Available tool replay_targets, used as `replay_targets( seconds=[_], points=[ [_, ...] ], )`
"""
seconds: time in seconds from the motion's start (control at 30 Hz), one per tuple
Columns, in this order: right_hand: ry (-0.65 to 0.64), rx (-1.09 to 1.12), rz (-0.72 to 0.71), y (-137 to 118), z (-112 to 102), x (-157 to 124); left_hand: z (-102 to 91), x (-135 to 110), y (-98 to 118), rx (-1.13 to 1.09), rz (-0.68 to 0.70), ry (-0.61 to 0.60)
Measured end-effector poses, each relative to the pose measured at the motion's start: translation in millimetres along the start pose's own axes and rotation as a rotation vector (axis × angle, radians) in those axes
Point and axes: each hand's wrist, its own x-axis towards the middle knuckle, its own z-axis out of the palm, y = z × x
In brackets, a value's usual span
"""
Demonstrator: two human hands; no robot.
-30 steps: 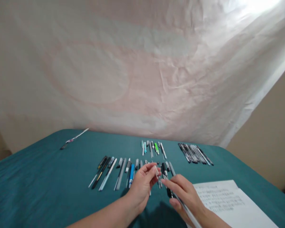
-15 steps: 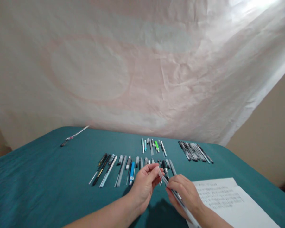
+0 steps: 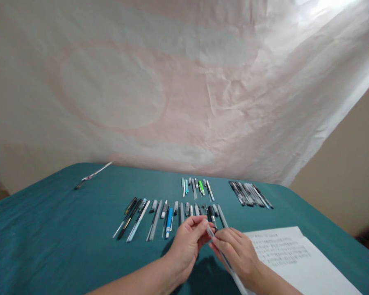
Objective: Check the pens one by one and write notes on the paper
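Note:
Both hands hold a clear, slender pen [image 3: 230, 268] slanting from upper left to lower right. My left hand [image 3: 189, 241] pinches its upper end between thumb and fingertips. Farther down, my right hand [image 3: 238, 250] is closed around the barrel, and the lower part runs out below that hand towards the bottom edge. Whether the pen is one piece or several parts I cannot tell. Just beyond the hands lies a row of pens, caps and clear barrels, with a blue pen [image 3: 169, 221] left of my left hand and a black pen [image 3: 211, 214] partly hidden behind the fingers.
Smaller pen parts, including a green one [image 3: 201, 187], lie farther back. A cluster of dark and clear pens [image 3: 250, 194] sits at the back right. White paper sheets [image 3: 316, 270] with handwriting lie at the right. A thin stick-like item [image 3: 94, 175] rests at the far left.
My right hand has shifted slightly up and left along the pen, closer to my left hand. The pen's lower end has swung a little left. The pens on the cloth keep their arrangement.

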Motion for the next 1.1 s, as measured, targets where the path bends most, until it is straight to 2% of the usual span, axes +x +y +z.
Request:
replay_targets(
  seconds=[0.33, 0.7, 0.97, 1.1],
  points=[
    [0.052, 0.050, -0.021, 0, 2, -1, 6.3, -7, 5, 0.093, 0.038, -0.017],
    [0.104, 0.037, -0.022, 2, 6, -3, 5.1, -8, 2, 0.121, 0.035, -0.041],
    [0.066, 0.042, 0.026, 6, 12, 0, 2.5, 0, 3, 0.068, 0.007, -0.005],
    [-0.039, 0.116, 0.145, 4, 2, 7, -2.6, 10, 9, 0.081, 0.081, 0.061]
  ],
)
